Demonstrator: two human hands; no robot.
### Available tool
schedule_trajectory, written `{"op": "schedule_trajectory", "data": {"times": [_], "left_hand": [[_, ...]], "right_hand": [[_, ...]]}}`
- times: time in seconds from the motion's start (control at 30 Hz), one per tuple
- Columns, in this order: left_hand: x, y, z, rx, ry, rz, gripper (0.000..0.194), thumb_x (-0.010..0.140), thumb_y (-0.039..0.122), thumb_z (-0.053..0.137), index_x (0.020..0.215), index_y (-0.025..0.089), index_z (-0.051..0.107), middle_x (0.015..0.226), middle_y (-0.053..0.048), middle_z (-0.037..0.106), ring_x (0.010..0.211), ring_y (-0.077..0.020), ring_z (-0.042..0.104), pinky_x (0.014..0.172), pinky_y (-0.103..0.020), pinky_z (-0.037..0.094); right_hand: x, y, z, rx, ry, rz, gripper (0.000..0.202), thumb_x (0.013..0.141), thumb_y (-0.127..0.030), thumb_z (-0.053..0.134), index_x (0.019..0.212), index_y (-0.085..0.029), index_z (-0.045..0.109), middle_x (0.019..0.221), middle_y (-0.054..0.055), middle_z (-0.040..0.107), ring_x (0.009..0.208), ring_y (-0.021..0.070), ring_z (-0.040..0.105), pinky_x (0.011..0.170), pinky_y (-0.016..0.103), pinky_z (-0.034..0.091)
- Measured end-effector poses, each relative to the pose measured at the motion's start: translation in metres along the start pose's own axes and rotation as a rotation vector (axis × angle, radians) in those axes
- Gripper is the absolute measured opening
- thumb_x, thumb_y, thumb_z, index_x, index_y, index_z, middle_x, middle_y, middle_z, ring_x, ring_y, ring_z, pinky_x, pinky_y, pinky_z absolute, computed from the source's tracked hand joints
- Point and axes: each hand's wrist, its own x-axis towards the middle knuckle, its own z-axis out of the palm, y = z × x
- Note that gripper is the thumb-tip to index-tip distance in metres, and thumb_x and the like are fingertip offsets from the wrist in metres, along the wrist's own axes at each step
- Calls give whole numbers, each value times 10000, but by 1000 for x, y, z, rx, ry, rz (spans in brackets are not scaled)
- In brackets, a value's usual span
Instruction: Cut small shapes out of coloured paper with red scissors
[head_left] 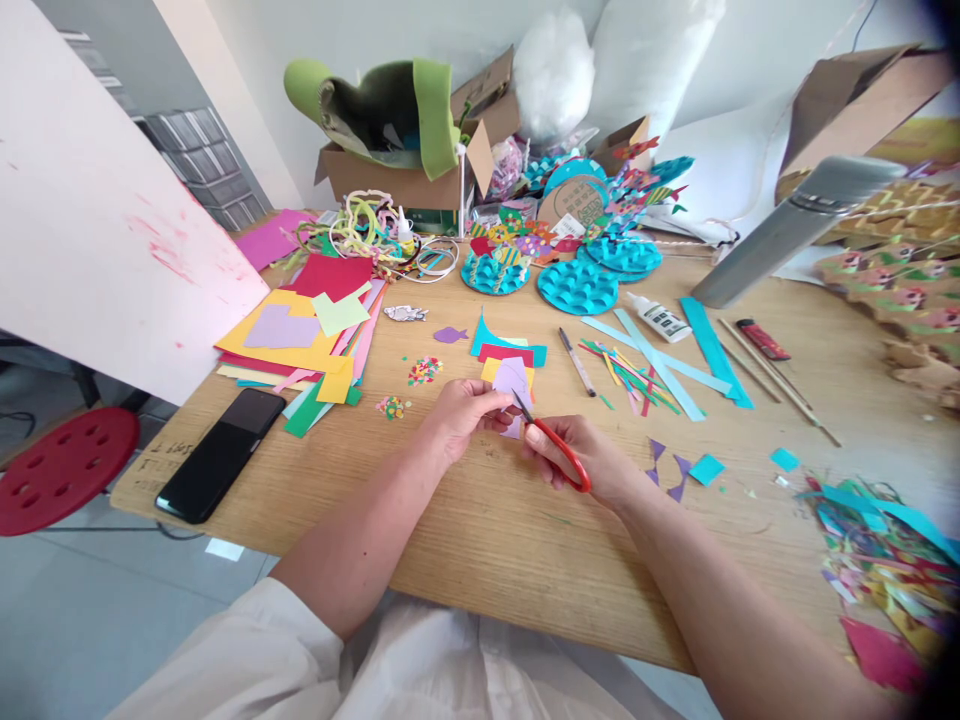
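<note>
Between the thumb and fingers of my left hand [469,412] is a piece of light purple paper [511,374] with a drawn curved line on it. My right hand [568,450] is closed around red-handled scissors [564,452], whose blades meet the paper's lower edge. Yellow, red and blue paper pieces [506,353] lie just beyond the purple one. A cut-out purple fish [451,335] rests to the left of them. A pen [576,362] lies to the right, near several thin coloured paper strips [630,375].
Stacked coloured paper [281,335] and a black phone [220,455] are on the left. Blue egg-tray crafts [577,287] stand at the back. A glue bottle [660,318], a grey flask [795,230] and wooden sticks [780,380] occupy the right, with paper scraps [885,550] nearer me.
</note>
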Motion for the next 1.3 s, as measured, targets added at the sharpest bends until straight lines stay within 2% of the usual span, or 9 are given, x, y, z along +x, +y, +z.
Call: {"op": "schedule_trajectory", "data": {"times": [1.0, 1.3], "left_hand": [[0, -1, 1, 35, 18, -10, 91, 639, 194, 709, 656, 106, 690, 643, -54, 667, 557, -96, 572, 601, -236, 462], [0, -1, 1, 23, 18, -18, 96, 643, 187, 709, 677, 98, 699, 642, -50, 664, 553, -95, 575, 604, -238, 465]], "right_hand": [[-4, -10, 3, -40, -12, -33, 560, 698, -718, 635, 586, -185, 506, 481, 4, 550, 420, 106, 483, 382, 216, 315], [-3, -6, 1, -48, 4, 0, 540, 693, -702, 647, 639, -173, 551, 460, -14, 535, 379, 95, 452, 363, 209, 295]]}}
